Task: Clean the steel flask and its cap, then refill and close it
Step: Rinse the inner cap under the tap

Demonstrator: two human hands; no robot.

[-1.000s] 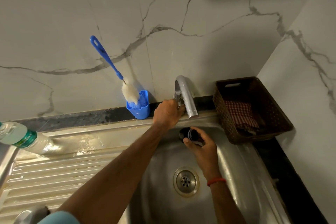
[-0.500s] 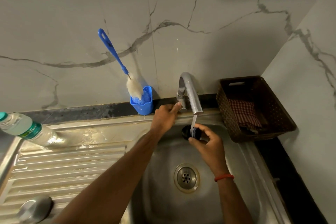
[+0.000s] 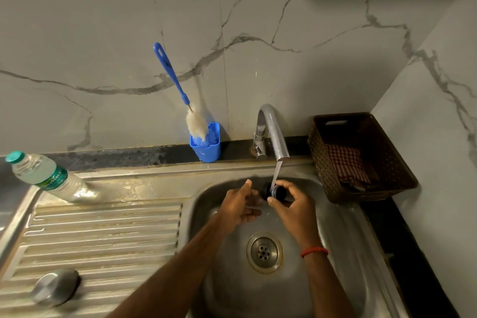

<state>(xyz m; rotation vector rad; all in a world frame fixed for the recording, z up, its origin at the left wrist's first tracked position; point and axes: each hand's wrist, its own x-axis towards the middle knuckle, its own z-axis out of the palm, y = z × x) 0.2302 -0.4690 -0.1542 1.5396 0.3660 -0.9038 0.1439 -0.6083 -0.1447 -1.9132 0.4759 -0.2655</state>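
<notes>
**Head view over the stainless-steel sink basin (image 3: 343,240).** My right hand (image 3: 294,205) pinches the small dark round flask cap (image 3: 276,190) between thumb and fingertips. It is directly under the thin stream from the curved chrome tap (image 3: 273,131), and the fingers hide much of the cap. My left hand (image 3: 238,208), just beside it, is blurred; its fingers look loosely extended and hold nothing. The steel flask (image 3: 55,285) sits on the ribbed draining surface (image 3: 103,235) at lower left, well apart from both hands. It is too blurred for me to tell whether it stands or lies. Both forearms are cut off by the lower edge.

I count:
- one cap
- one flask
- one clear plastic water bottle with a green lid (image 3: 38,175)
- one blue-handled bottle brush (image 3: 175,85) in one blue holder (image 3: 206,148)
- one brown perforated basket (image 3: 320,162) holding one red checked cloth (image 3: 343,160)
</notes>
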